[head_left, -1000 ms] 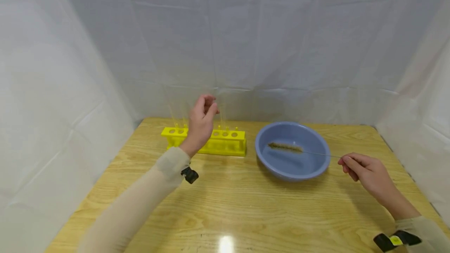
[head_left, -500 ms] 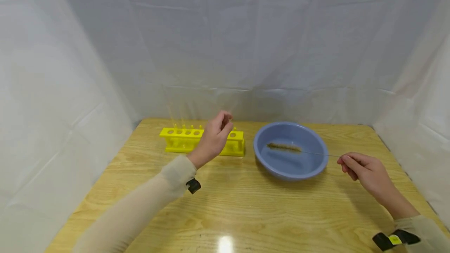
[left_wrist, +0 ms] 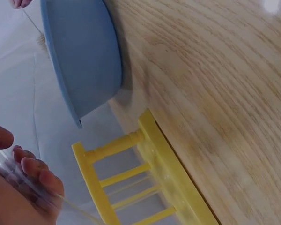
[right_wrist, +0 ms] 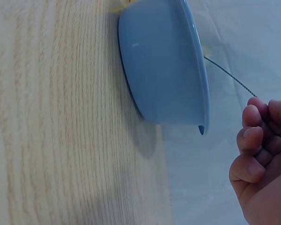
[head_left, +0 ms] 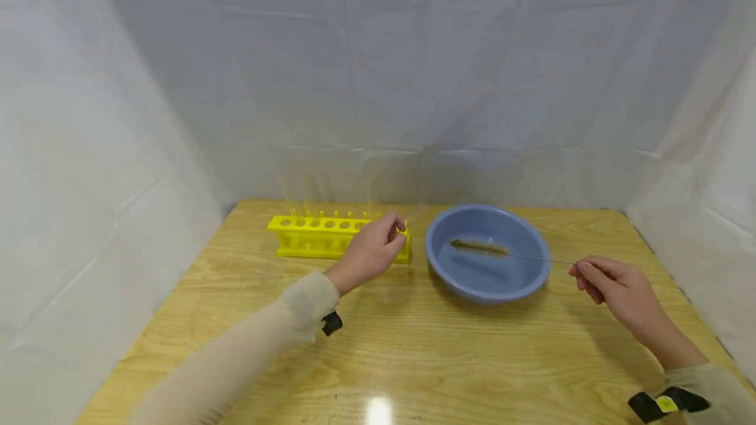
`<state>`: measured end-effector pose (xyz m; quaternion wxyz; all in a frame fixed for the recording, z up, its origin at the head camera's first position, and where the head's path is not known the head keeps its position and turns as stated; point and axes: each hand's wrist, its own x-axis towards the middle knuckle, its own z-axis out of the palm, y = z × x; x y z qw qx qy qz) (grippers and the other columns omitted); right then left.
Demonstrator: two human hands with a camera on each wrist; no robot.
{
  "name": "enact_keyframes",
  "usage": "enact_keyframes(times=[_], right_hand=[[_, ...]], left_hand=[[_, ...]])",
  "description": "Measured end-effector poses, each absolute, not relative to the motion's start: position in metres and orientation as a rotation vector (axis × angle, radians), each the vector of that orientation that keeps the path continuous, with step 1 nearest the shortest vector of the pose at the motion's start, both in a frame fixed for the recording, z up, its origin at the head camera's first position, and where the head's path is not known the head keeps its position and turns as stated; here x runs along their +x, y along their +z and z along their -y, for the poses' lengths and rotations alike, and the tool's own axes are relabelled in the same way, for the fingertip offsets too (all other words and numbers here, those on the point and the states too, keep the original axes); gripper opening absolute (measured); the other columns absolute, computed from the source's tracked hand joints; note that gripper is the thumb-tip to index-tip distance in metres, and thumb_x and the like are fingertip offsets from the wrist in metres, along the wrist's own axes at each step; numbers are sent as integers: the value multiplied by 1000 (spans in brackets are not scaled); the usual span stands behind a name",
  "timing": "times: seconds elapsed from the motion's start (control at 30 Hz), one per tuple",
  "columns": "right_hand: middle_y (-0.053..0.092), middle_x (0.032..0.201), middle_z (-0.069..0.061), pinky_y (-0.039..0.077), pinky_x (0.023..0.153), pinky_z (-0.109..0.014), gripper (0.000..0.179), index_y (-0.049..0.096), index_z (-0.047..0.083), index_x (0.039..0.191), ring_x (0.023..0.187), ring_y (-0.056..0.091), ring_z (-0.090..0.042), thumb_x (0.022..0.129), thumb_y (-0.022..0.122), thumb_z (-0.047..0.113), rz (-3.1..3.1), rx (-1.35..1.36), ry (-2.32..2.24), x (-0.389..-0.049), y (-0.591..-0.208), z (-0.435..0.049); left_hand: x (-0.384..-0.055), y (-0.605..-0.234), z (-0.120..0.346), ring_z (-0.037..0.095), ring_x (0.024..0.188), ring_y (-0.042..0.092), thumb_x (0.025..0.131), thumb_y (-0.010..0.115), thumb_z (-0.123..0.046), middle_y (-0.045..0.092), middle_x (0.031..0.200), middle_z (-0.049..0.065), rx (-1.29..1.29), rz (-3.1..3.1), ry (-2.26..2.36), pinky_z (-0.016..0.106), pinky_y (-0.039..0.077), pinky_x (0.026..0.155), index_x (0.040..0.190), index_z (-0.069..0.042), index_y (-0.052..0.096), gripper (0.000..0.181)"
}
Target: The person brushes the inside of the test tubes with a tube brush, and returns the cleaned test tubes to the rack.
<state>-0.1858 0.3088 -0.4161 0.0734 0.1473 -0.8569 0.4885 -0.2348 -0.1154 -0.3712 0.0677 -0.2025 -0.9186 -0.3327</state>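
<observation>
My left hand [head_left: 373,249] is in front of the right end of a yellow test tube rack [head_left: 313,241]. In the left wrist view its curled fingers hold a clear test tube [left_wrist: 25,180], which is hard to make out in the head view. Clear test tubes stand upright in the rack, two at its left and one right of the middle. Out to the right, my right hand [head_left: 617,290] pinches the thin wire handle of a test tube brush [head_left: 478,248]. The bristled end reaches over the blue basin [head_left: 437,267], inside its rim.
The basin stands on the wooden table [head_left: 472,359] just right of the rack. Pale sheeting [head_left: 378,71] hangs behind the table and along both sides. Dark straps circle both sleeved wrists.
My left hand has moved right and down, from above the rack's middle to its right end, uncovering holes and a tube. My right hand and the brush have stayed nearly still.
</observation>
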Motion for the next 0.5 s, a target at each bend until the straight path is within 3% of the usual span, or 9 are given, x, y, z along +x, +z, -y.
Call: enact_keyframes(times=[0.3,0.5], right_hand=[[62,77,0,43,54,-31,32,67,-2,104,60,51,-18,107,47,23,2577,423,1473,-184,-412,-307],[62,76,1,43,54,-31,32,67,-2,103,60,51,-17,107,48,22,2567,438,1491,-183,-410,-307]], left_hand=[[-235,-384,108,8,56,45,97,59,-31,54,71,-6,-649,2841,-628,25,37,51,89,-19,56,14],[-235,-392,104,6,58,52,98,58,-31,63,76,-10,-645,2853,-484,25,43,53,89,-21,60,13]])
